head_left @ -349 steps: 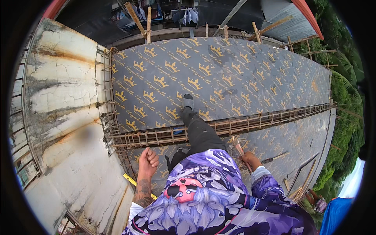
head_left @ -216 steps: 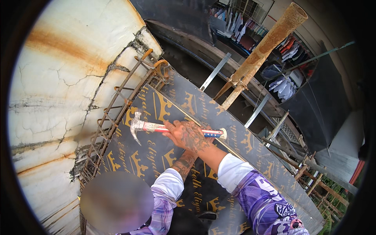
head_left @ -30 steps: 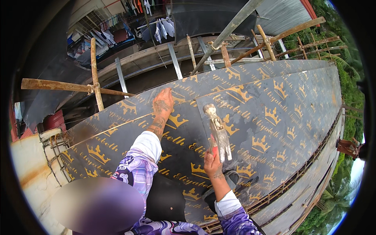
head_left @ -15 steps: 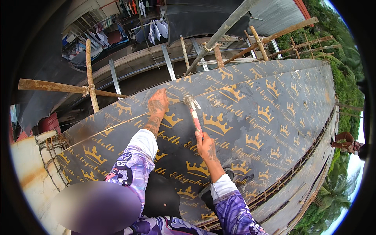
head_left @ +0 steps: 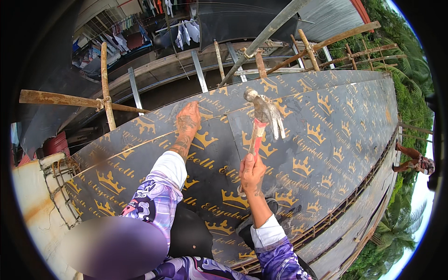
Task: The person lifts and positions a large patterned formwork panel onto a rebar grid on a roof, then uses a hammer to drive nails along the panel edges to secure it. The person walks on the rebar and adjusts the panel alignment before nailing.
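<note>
My right hand (head_left: 252, 171) is wrapped round the handle of a claw hammer (head_left: 263, 114), a worn metal head on a red handle. The hammer is raised above dark plywood panels (head_left: 289, 172) printed with gold crowns and lettering. My left hand (head_left: 188, 116) rests closed on the narrower far panel (head_left: 163, 114), near the seam between the boards. Whatever its fingers may hold is hidden beneath them. A short joint between boards runs toward me from the seam, between my two hands.
Bamboo and timber poles (head_left: 106, 88) stand past the far edge, with metal studs (head_left: 199, 72) and a slanting pipe (head_left: 266, 39). A drop and hanging laundry lie beyond. Steel bars (head_left: 60, 179) jut from concrete at left. Another person (head_left: 415, 161) is at the far right.
My right hand has lifted the hammer, its head swinging up and right away from the seam. My left hand stays nearly in place. The other person at right has shifted posture.
</note>
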Motion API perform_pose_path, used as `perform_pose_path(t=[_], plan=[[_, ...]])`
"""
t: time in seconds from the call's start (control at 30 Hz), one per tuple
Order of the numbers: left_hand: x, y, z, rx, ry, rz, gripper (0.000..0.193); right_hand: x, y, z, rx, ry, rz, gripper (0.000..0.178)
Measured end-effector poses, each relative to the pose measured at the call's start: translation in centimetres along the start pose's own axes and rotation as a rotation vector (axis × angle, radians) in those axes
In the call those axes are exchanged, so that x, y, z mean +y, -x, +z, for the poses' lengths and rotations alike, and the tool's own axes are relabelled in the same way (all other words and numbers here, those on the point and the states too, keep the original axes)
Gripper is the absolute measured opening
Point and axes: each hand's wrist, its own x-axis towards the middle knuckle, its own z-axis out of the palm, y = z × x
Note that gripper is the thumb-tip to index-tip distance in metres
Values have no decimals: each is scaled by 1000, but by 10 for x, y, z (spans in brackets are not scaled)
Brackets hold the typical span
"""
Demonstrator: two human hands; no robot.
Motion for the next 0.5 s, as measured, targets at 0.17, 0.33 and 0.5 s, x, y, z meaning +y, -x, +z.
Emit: perform_pose_path(t=[0.17,0.33,0.5], plan=[[15,-1,-1,-40,14,-7,21,56,13,3,14,230,-104,49],[1,-3,-1,16,20,25,20,21,7,16,-94,312,120,50],[5,0,2,34,14,26,17,48,25,27,74,131,-178,52]])
